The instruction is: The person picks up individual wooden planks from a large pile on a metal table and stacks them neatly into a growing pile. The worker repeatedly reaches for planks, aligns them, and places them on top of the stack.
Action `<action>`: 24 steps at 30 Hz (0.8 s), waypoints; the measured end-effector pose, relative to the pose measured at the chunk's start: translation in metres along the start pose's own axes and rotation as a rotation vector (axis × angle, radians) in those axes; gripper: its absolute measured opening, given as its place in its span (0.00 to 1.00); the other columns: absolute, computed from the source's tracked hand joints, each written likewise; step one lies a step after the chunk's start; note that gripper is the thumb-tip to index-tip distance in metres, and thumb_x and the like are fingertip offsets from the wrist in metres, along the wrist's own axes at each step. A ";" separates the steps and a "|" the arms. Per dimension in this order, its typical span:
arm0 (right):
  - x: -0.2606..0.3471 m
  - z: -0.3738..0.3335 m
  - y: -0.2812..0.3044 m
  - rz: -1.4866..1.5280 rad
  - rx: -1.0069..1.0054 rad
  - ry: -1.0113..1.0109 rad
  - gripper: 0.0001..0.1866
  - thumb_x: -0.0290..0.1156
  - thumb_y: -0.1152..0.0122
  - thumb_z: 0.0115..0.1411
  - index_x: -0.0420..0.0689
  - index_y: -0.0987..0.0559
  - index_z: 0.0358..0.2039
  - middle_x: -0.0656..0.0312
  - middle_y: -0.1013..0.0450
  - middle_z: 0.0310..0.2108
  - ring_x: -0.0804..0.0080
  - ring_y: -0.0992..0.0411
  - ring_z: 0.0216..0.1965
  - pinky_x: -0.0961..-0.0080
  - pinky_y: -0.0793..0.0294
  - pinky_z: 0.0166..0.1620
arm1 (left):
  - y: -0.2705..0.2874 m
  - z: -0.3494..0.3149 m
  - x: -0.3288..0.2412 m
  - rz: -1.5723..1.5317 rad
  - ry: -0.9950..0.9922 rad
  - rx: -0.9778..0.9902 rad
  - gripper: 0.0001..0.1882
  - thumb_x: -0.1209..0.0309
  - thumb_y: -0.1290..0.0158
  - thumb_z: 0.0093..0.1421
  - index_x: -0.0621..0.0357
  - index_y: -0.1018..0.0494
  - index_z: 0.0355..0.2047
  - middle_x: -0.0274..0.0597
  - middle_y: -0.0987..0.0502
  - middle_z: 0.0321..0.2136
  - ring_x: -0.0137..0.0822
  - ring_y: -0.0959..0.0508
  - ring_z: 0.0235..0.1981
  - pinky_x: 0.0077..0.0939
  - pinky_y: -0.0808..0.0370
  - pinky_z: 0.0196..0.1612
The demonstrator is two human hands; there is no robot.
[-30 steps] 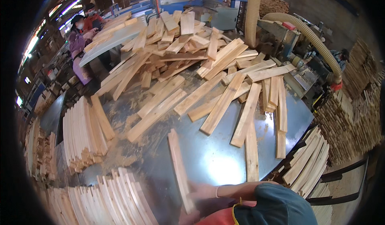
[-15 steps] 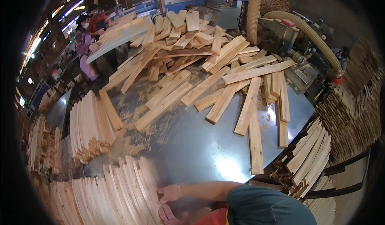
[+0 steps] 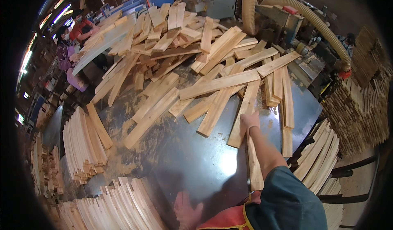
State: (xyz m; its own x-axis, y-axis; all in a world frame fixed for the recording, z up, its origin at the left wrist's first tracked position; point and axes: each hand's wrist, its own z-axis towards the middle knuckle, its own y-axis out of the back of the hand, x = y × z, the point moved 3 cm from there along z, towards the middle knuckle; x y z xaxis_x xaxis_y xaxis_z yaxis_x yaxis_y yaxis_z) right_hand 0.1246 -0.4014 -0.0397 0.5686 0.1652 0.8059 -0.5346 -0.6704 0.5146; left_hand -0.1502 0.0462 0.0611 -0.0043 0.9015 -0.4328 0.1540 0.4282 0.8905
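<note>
My right hand [image 3: 250, 119] reaches out over the table, its fingers closed on the edge of a pale wooden board [image 3: 240, 128] that slants toward me from the heap. A second, narrower board [image 3: 255, 164] lies below that hand, partly covered by my forearm. Near the table's front edge, my left hand [image 3: 188, 208] is open and holds nothing, thumb apart from the fingers. To its left stands a tight row of boards [image 3: 118, 205].
A large heap of loose boards [image 3: 172, 37] covers the far side of the metal table [image 3: 192, 160]. Another stacked row [image 3: 82, 144] stands at left. Machinery and a ribbed hose [image 3: 323, 37] are at the far right, stacked timber [image 3: 352, 119] at right. Two people work at far left.
My right hand has left the front row of boards and gone forward and right to a board of the heap. My left hand has come away from that row, slightly rightward. The view has shifted.
</note>
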 end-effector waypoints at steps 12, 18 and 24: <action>0.113 -0.158 -0.050 -0.453 0.985 0.645 0.22 0.47 0.35 0.59 0.44 0.20 0.45 0.50 0.19 0.42 0.52 0.20 0.47 0.51 0.25 0.51 | -0.059 0.070 0.010 0.348 0.095 0.124 0.52 0.46 0.32 0.54 0.60 0.39 0.72 0.54 0.32 0.67 0.53 0.34 0.69 0.53 0.37 0.70; 0.164 -0.040 -0.113 -1.030 0.364 1.019 0.40 0.48 0.27 0.48 0.46 0.28 0.60 0.44 0.26 0.59 0.45 0.31 0.65 0.53 0.30 0.63 | -0.056 0.066 0.021 0.204 0.213 0.241 0.50 0.48 0.31 0.54 0.54 0.37 0.73 0.50 0.28 0.64 0.52 0.30 0.66 0.51 0.35 0.69; 0.111 -0.138 -0.106 -0.385 0.783 0.723 0.36 0.47 0.23 0.45 0.41 0.24 0.51 0.42 0.21 0.42 0.44 0.21 0.47 0.56 0.22 0.53 | -0.051 -0.027 0.060 -0.772 0.484 -0.009 0.35 0.61 0.34 0.62 0.60 0.30 0.67 0.46 0.18 0.45 0.41 0.18 0.47 0.38 0.21 0.50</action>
State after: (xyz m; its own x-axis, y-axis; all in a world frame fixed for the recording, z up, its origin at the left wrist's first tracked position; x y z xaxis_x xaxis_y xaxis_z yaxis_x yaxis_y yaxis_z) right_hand 0.1574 -0.2123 0.0357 -0.0196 0.6672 0.7446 0.2810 -0.7111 0.6445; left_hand -0.1852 0.0798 -0.0060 -0.5174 0.2913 -0.8046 -0.0716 0.9222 0.3800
